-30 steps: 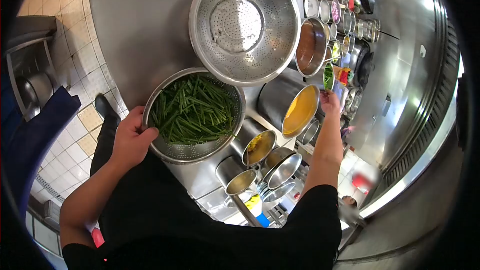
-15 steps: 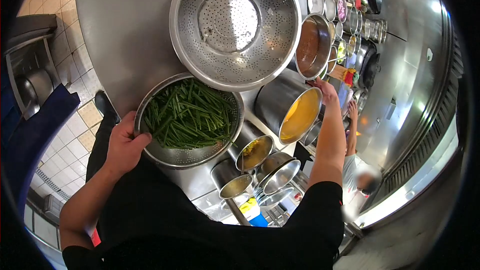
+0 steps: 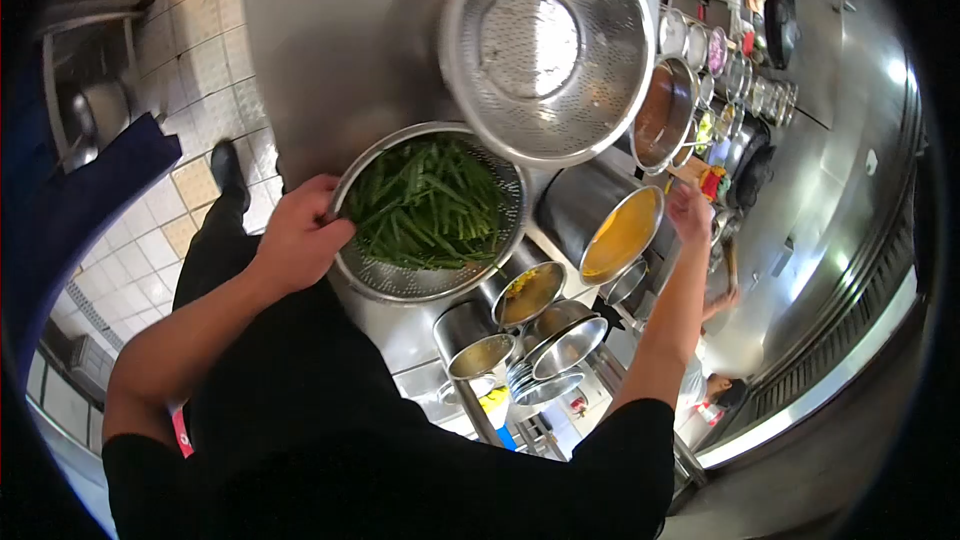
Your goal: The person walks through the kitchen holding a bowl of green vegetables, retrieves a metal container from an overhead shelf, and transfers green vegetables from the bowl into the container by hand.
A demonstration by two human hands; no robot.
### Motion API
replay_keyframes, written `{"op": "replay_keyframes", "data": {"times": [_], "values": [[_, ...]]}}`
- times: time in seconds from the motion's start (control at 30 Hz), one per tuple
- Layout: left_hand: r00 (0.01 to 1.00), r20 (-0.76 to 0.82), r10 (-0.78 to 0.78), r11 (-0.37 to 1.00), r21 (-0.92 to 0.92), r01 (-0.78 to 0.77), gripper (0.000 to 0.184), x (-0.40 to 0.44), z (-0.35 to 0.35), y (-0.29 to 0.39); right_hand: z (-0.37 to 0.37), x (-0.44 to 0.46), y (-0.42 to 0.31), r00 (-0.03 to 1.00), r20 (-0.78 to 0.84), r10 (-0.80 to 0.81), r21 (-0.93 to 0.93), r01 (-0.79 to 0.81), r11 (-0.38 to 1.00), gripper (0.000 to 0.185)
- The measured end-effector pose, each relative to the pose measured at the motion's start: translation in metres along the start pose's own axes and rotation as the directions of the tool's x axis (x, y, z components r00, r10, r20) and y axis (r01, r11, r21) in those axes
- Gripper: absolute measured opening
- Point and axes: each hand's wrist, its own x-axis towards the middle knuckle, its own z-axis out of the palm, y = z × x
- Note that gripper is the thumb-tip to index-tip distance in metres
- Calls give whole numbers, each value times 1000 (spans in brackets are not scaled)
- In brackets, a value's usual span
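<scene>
My left hand is closed on the left rim of a perforated metal colander, thumb over the edge. Long cut green stalks lie heaped in this colander. A larger colander stands beyond it, its rim overlapping the first one's far edge. Out to the right, my right hand is stretched past a tall pot of yellow liquid. It is just below a pan of brown sauce; its fingers are blurred, so their grip cannot be made out.
The steel counter ends on the left above a tiled floor. Smaller pots and stacked bowls stand close to my body. Several ingredient containers line the far right. A co-worker's arm shows at the right.
My right hand has moved off the brown pan's rim, slightly right and down in view. My left hand stays on the colander. The whole view has shifted, putting the counter farther right.
</scene>
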Motion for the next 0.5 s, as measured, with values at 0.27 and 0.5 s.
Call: {"op": "replay_keyframes", "data": {"times": [0.27,0.5], "values": [[1000,-20,-7,999,32,8,15,-7,-36,-6,51,-147,-57,680,-397,-617,-103,635,766,29],[980,-42,-196,918,-360,168,12,-29,-146,-2,205,-339,-93,235,-488,-841,-180,915,360,9]]}}
